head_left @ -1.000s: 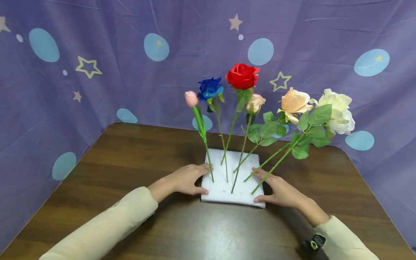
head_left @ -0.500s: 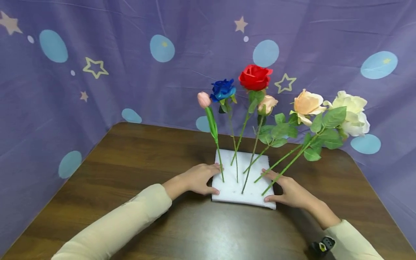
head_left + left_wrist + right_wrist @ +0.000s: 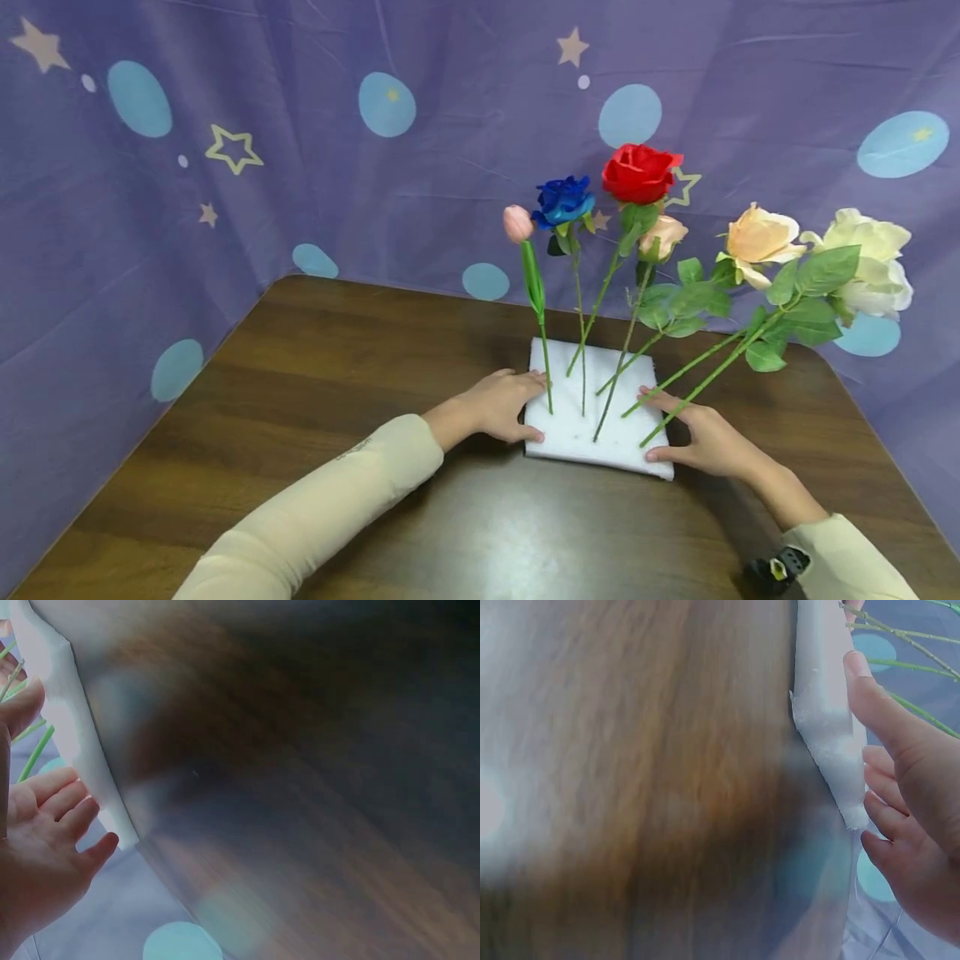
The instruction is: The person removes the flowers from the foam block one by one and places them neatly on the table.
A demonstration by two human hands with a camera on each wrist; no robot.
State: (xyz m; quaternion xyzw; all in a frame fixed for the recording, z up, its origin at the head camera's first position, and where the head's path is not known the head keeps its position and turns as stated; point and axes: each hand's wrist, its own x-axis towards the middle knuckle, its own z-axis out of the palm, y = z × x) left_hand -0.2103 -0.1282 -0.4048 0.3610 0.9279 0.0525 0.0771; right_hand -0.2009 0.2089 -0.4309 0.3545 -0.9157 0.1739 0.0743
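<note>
A white foam block (image 3: 566,435) lies on the table, and several artificial flowers stand in it by their stems. From the left come a pink tulip (image 3: 518,223), a blue rose (image 3: 564,202), a red rose (image 3: 639,173) and a peach bud (image 3: 663,237). A peach rose (image 3: 761,237) and a white bloom (image 3: 866,258) lean far right. My left hand (image 3: 498,407) presses the block's left side with extended fingers, thumb near the front corner. Opposite it, my right hand (image 3: 708,440) touches the right side. Both wrist views show relaxed fingers along the foam.
The brown wooden table (image 3: 360,350) has a rounded back-left corner. Behind it hangs a purple curtain (image 3: 465,100) with stars and blue ovals. A small black device (image 3: 783,568) sits at the right cuff.
The foam block has slid right across the table between both hands, with its flowers moving along. The head view has also shifted slightly left.
</note>
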